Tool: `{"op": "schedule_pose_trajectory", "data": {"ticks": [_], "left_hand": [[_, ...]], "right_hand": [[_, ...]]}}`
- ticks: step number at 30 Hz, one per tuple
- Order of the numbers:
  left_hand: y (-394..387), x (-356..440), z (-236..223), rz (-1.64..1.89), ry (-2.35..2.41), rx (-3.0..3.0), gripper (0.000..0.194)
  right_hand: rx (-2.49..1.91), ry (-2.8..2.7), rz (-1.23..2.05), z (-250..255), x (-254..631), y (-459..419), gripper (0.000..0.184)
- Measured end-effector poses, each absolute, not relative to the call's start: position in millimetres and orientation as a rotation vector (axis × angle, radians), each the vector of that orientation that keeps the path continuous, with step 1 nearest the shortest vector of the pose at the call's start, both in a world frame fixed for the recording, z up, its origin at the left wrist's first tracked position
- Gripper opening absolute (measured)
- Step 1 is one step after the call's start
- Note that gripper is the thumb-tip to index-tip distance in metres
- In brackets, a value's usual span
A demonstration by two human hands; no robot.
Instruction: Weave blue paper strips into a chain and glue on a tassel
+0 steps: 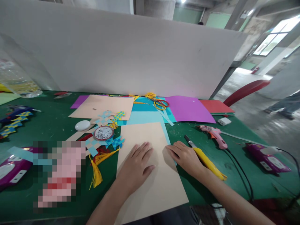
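My left hand (137,165) lies flat on a beige paper sheet (150,197), fingers stretched out and thumb apart. By the sheet's right edge is my right hand (186,156), its fingers bent and close together. What those fingers grip, if anything, is hidden. A light-blue sheet (145,118) lies partly under the beige one. Just beyond my right wrist is a yellow-handled tool with a grey tip (208,162), perhaps a craft knife. Left of the sheet are blue woven-paper pieces (114,142), a yellow tassel (96,175) and a round dish of small beads (103,133).
A pink glue gun (215,136) with its cord lies right, near a purple packet (267,157). Purple card (189,109), red card (217,107) and scissors (161,104) lie farther back. A white board (131,53) stands behind. Pixelation covers a pink item (64,170) at left.
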State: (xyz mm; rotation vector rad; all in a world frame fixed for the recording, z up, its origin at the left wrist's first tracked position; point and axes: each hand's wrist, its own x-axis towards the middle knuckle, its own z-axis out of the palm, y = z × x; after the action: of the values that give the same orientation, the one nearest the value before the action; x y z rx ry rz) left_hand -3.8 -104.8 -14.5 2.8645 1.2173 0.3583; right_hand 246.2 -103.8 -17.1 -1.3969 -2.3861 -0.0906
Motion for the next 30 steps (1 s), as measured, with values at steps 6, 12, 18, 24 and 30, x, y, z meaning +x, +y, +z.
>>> {"op": "schedule_pose_trajectory", "data": {"ticks": [6,12,18,24,30], "left_hand": [[-104.4,-3.8,-15.6,0.354,1.221,2.851,0.051],[-104.0,-4.0,-16.0,0.351,1.218,2.851,0.052],[-104.2,-3.7,-17.0,0.396,1.205,2.852,0.052],[-104.6,-3.3,-15.6,0.34,1.224,2.868,0.052],[-104.9,-3.5,-15.6,0.379,1.205,2.868,0.051]], "right_hand": [[-1.429,-2.416,-0.189,-22.3,245.1,-101.4,0.034],[-1.44,-2.367,-0.089,-22.0,245.1,-102.4,0.026],[-1.426,-2.397,-0.173,-22.9,245.5,-102.7,0.029],[-1.419,-2.377,-0.144,-23.4,245.6,-103.2,0.027],[-1.41,-2.369,-0.1,-20.7,245.6,-104.7,0.022]]}}
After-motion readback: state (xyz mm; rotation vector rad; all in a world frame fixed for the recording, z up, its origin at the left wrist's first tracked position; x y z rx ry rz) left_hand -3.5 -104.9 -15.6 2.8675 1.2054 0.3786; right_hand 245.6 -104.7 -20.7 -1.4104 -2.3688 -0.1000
